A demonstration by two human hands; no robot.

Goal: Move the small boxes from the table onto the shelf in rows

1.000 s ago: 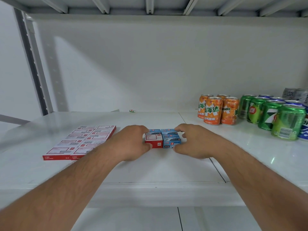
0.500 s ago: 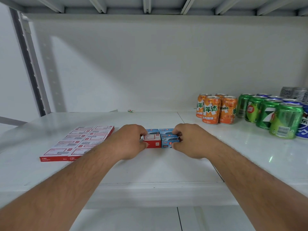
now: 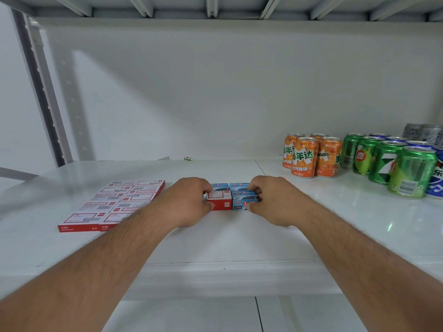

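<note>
On the white shelf (image 3: 215,238) a tight cluster of small boxes sits between my hands. A red-and-white box (image 3: 219,200) is at the front left, a blue box (image 3: 243,201) at the front right, and two more blue boxes (image 3: 227,186) lie behind them. My left hand (image 3: 189,202) presses its fingers and thumb against the red box's left side. The blue front box's right side is pinched by my right hand (image 3: 273,200). All these boxes rest on the shelf. To the left, flat red-and-white boxes (image 3: 115,204) lie in two neat rows.
Orange soda cans (image 3: 311,155) stand at the back right, with green cans (image 3: 388,164) and blue and silver cans beyond them at the right edge. A grey upright post (image 3: 40,92) borders the left side. A small scrap (image 3: 189,158) lies at the back wall.
Both hands have stayed on the cluster of small boxes, closing in on it a little. The view has shifted slightly; the boxes remain in the same place on the shelf.
</note>
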